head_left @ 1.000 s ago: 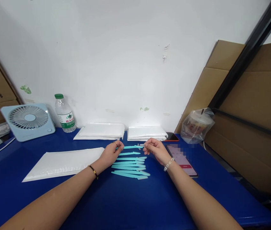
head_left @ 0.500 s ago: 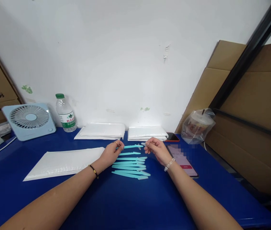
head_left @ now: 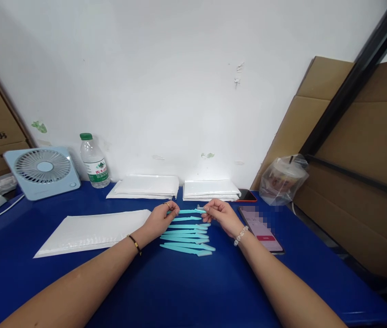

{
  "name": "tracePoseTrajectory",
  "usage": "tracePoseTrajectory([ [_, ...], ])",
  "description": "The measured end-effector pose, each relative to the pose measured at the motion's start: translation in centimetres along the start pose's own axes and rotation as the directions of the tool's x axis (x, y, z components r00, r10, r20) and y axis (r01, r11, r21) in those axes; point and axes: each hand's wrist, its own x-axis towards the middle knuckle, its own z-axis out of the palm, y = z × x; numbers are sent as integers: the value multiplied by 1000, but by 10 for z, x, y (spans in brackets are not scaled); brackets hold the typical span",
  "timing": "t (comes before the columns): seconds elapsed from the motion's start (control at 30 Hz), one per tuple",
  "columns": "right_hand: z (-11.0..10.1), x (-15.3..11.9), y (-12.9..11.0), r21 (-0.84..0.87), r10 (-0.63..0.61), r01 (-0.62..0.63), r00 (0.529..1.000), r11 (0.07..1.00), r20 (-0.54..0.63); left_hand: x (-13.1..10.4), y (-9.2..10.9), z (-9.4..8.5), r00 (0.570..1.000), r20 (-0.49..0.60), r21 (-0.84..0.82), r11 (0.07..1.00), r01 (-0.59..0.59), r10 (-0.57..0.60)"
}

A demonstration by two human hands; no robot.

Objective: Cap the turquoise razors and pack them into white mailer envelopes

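My left hand pinches the handle end of a thin turquoise tool, which lies level between my hands. At the tool's other end, the fingers of my right hand are pressed together on a small clear cover. Whether the cover sits on the tool's tip is too small to tell. A small translucent piece shows just behind that tip. Below my hands, several similar turquoise tools lie in a column on the blue table, their tips to the right.
A white padded envelope lies left. Two stacks of white envelopes rest by the wall. Two phones and a bagged cup are right; a bottle and blue fan stand back left.
My right hand has moved slightly left and down, bringing the clear cover to the tip of the held tool. The held tool has dipped slightly.
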Motion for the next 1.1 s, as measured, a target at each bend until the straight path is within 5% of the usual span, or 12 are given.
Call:
tracePoseTrajectory([
  [0.53,-5,0,-2,-18,-50,49,997,999,-61,1,-2,-1,998,-56,-3,1000,16,-16],
  [0.93,5,-1,2,2,9,-9,998,1000,70,0,-2,2,1000,5,-8,1000,-13,13],
  [1.1,1,1,3,-294,-124,122,992,948,10,-1,-2,-1,1000,4,133,991,-3,3],
])
